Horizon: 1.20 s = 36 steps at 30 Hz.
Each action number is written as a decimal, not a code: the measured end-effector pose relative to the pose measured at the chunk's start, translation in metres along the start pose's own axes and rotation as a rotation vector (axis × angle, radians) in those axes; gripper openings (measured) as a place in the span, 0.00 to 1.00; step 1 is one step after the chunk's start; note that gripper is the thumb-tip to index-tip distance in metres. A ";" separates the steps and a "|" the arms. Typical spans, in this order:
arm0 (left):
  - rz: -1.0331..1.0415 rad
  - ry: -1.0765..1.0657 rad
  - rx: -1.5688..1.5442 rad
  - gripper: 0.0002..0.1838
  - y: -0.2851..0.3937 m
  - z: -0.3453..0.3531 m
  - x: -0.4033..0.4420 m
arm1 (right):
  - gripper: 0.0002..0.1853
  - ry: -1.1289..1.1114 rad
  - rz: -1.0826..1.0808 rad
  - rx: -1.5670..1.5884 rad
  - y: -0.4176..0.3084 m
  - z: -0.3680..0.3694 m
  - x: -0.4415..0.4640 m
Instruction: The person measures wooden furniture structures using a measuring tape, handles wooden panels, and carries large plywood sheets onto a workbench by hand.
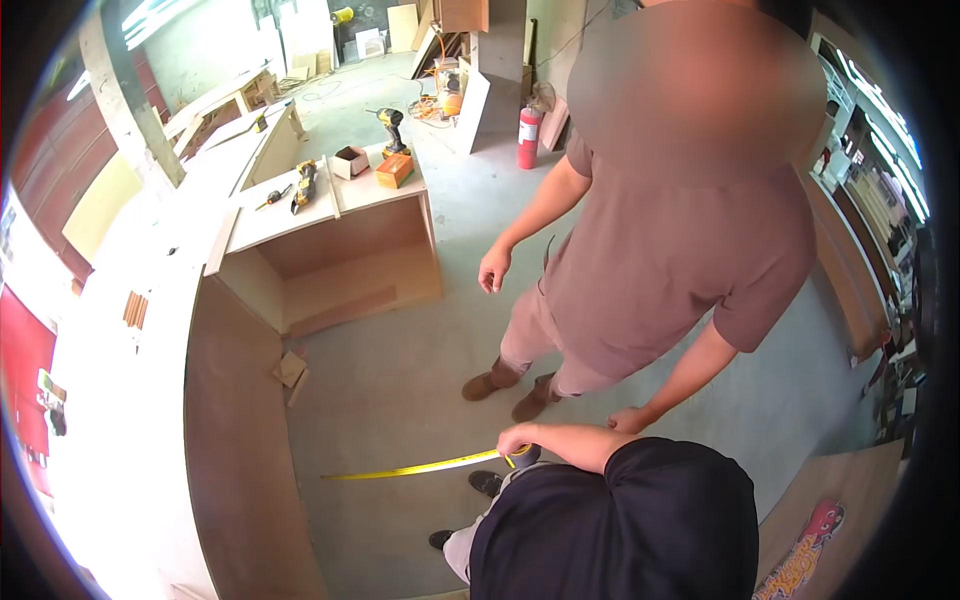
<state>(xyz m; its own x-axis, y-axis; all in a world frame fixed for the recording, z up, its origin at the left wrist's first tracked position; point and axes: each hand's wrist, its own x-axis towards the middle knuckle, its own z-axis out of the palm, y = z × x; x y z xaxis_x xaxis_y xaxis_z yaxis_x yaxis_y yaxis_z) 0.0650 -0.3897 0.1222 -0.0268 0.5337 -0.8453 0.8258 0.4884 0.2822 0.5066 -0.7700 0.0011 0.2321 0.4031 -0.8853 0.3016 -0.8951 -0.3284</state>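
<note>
My right hand (516, 438) reaches out from my black sleeve, its fingers wrapped around a tape measure (523, 456) with a dark case. From it a long yellow blade (410, 469) stretches left across the grey floor, its far end close to the wooden cabinet panel (235, 420). Whether that end hangs in the air or touches anything, I cannot tell. My shoes show below the blade. My left hand is out of sight. A person in a brown T-shirt (660, 260) stands facing me, both arms hanging low, one hand close behind my forearm.
A long counter (120, 400) runs along the left, joining an open-fronted cabinet (350, 265). On top are a cordless drill (393, 135), another yellow power tool (303, 187) and small boxes. Wood scraps (292, 370) lie by the panel. A fire extinguisher (528, 138) stands behind.
</note>
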 end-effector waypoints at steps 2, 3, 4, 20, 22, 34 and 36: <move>0.007 -0.006 0.013 0.44 0.008 0.002 0.002 | 0.19 -0.002 -0.040 -0.099 0.012 0.003 0.011; 0.011 -0.005 0.018 0.44 0.011 0.003 0.003 | 0.19 -0.008 -0.005 -0.103 0.013 0.003 0.008; 0.011 -0.009 0.022 0.44 0.013 0.003 0.003 | 0.19 0.001 -0.002 -0.085 0.013 0.005 0.005; -0.002 -0.023 0.060 0.43 0.021 0.002 0.006 | 0.21 0.040 -0.027 -0.169 0.016 -0.004 0.000; -0.006 -0.022 0.063 0.43 0.022 0.003 0.005 | 0.21 0.000 -0.001 -0.230 0.033 -0.002 0.000; -0.010 -0.016 0.067 0.42 0.022 -0.001 0.005 | 0.22 -0.007 0.171 -0.079 0.078 0.056 -0.011; -0.011 -0.019 0.069 0.42 0.021 0.000 0.006 | 0.22 -0.019 0.121 -0.103 0.071 0.050 -0.018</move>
<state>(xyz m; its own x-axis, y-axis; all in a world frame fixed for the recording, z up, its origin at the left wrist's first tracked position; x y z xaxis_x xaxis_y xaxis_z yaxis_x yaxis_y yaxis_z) 0.0819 -0.3767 0.1230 -0.0260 0.5155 -0.8565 0.8626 0.4446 0.2415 0.4780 -0.8505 -0.0229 0.2556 0.2887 -0.9226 0.3657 -0.9123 -0.1842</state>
